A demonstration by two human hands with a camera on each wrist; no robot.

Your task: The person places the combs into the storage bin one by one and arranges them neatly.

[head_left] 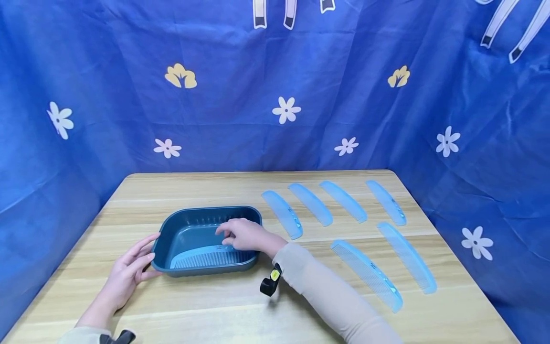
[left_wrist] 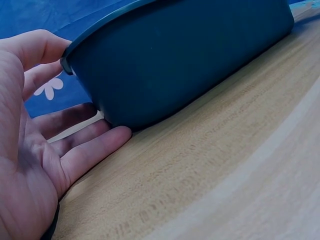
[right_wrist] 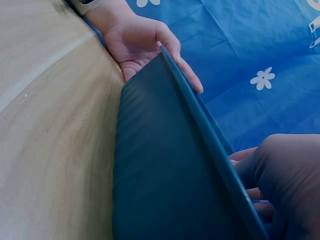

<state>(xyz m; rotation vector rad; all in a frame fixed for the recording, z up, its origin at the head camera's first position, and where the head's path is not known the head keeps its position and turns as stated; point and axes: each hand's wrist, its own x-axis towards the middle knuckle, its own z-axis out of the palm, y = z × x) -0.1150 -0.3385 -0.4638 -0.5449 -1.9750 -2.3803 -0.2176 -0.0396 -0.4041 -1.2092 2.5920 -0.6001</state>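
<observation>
A dark teal plastic basin [head_left: 206,273] stands on the left half of the table. Inside it lies a light blue comb [head_left: 202,258], teeth toward the near wall. My left hand [head_left: 124,274] holds the basin's left end, thumb at the rim and lower fingers against the base, as the left wrist view shows. Over the basin's right part is my right hand [head_left: 247,234], fingers loosely bent above the comb's right end, which it partly hides. In the right wrist view the basin wall covers most of the right hand's fingertips.
Several light blue combs lie apart on the table's right side, among them one comb [head_left: 282,214] close to the basin and another comb [head_left: 367,274] near the right forearm. A blue curtain [head_left: 232,124] with flowers surrounds the wooden table [head_left: 206,310].
</observation>
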